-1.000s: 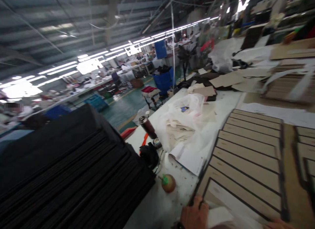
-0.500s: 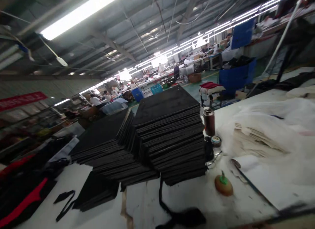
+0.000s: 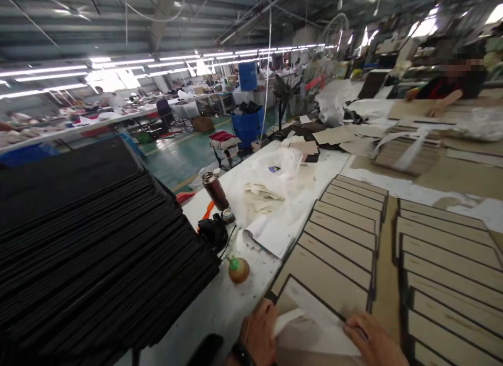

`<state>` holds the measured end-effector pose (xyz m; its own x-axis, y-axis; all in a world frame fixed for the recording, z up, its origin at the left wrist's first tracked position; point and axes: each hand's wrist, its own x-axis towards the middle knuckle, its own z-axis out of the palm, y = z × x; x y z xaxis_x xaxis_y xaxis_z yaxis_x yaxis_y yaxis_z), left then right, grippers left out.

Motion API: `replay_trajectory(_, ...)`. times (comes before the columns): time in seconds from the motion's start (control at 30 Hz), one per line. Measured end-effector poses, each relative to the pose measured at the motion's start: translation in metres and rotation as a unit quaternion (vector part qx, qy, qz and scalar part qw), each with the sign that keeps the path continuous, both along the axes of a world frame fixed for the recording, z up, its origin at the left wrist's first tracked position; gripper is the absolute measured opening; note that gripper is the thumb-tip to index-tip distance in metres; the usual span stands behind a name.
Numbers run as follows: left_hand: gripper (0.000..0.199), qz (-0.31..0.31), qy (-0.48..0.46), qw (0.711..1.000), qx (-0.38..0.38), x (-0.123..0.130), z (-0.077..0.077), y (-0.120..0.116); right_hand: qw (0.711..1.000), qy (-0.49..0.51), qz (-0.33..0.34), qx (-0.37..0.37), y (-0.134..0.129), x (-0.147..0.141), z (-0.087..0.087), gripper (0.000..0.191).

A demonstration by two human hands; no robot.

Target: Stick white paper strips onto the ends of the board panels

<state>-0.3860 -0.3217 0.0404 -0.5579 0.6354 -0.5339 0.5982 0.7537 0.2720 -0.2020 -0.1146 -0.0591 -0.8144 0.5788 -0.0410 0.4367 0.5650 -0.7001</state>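
At the bottom of the head view my left hand [image 3: 260,332], with a dark band on its wrist, has its fingers closed on the left edge of a thin white sheet [image 3: 314,332]. My right hand [image 3: 371,337] pinches the same sheet at its right edge. The sheet lies over the nearest of the tan boards with black edges [image 3: 328,271], which overlap in a long row running away from me. A second row of such boards [image 3: 444,282] lies to the right.
A tall stack of black panels [image 3: 118,240] fills the left. Between it and the boards stand a brown flask [image 3: 215,190], a round brown object with a green top [image 3: 238,270] and a clear plastic bag [image 3: 271,172]. A person [image 3: 451,83] works at the back right.
The view has swung to the right, so the black stacks now sit farther left. Both my hands, the white sheet, the rows of tan boards and the other person have come into view.
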Motion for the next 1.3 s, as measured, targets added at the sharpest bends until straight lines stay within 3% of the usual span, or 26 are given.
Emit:
replay_trajectory(0.1, 0.022, -0.059, 0.038, 0.997, 0.032, -0.005, -0.004, -0.008, 0.990, 0.029, -0.098, -0.100, -0.004, -0.003, 0.012, 0.030)
replay_trajectory(0.2, 0.023, -0.100, 0.079, 0.990, 0.062, -0.008, -0.009, -0.008, 0.954, 0.038, -0.232, -0.185, 0.000, -0.013, 0.014, 0.037)
replay_trajectory(0.3, 0.017, -0.161, 0.098, 0.977, 0.104, -0.006, -0.019, 0.003, 0.928, 0.037, -0.286, -0.238, 0.006, -0.026, 0.008, 0.042)
replay_trajectory(0.4, 0.018, -0.220, 0.094, 0.964, 0.117, -0.004, -0.032, 0.023, 0.917, 0.018, -0.318, -0.241, 0.012, -0.033, 0.005, 0.041)
replay_trajectory(0.5, 0.037, -0.253, 0.080, 0.957, 0.119, -0.008, -0.040, 0.048, 0.912, -0.003, -0.338, -0.233, 0.012, -0.036, 0.010, 0.037)
replay_trajectory(0.67, 0.068, -0.300, 0.061, 0.949, 0.083, -0.025, -0.040, 0.078, 0.895, 0.007, -0.402, -0.192, 0.004, -0.047, 0.025, 0.035)
replay_trajectory(1.07, 0.074, -0.314, 0.066, 0.947, -0.013, -0.041, -0.046, 0.094, 0.890, -0.039, -0.409, -0.200, 0.010, -0.043, 0.013, 0.038)
replay_trajectory(1.2, 0.084, -0.303, 0.065, 0.951, 0.005, -0.047, -0.051, 0.094, 0.879, -0.043, -0.411, -0.239, 0.004, -0.040, 0.005, 0.041)
replay_trajectory(1.3, 0.088, -0.297, 0.053, 0.953, 0.007, -0.051, -0.053, 0.095, 0.896, -0.024, -0.384, -0.224, 0.004, -0.036, 0.000, 0.044)
